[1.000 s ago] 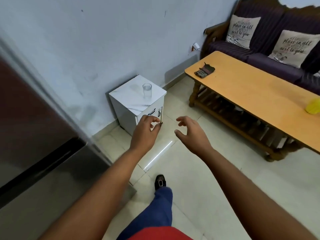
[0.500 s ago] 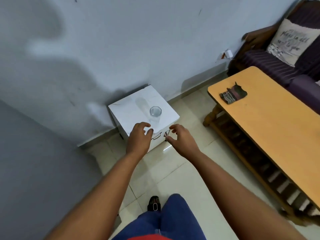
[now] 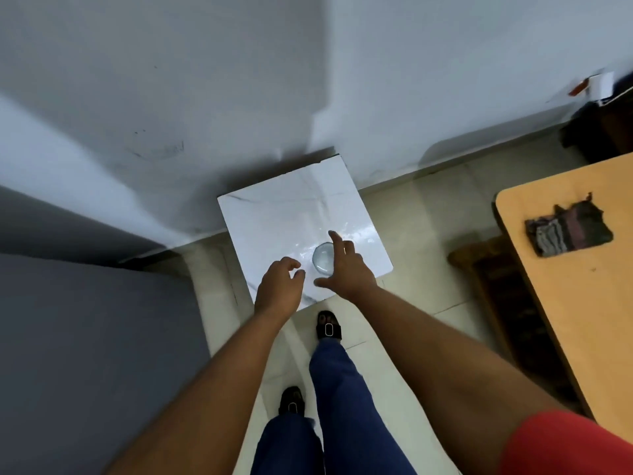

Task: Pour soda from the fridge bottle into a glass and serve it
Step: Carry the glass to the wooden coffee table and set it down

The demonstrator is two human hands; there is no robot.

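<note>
An empty clear glass (image 3: pixel 322 257) stands upright on a small white marble-topped cabinet (image 3: pixel 274 221) against the wall, seen from straight above. My right hand (image 3: pixel 346 269) is spread open around the glass, fingers on its right side and thumb below it; contact cannot be told. My left hand (image 3: pixel 280 286) hovers just left of the glass with fingers loosely curled and nothing in it. No soda bottle is in view.
The grey fridge side (image 3: pixel 85 337) fills the lower left. A wooden coffee table (image 3: pixel 582 320) with a folded dark cloth (image 3: pixel 568 231) stands at the right. My feet in dark sandals (image 3: pixel 329 329) are on the tiled floor just before the cabinet.
I have stepped up to the cabinet and now look straight down on it. Both hands moved forward over its top, and the right hand opened around the glass.
</note>
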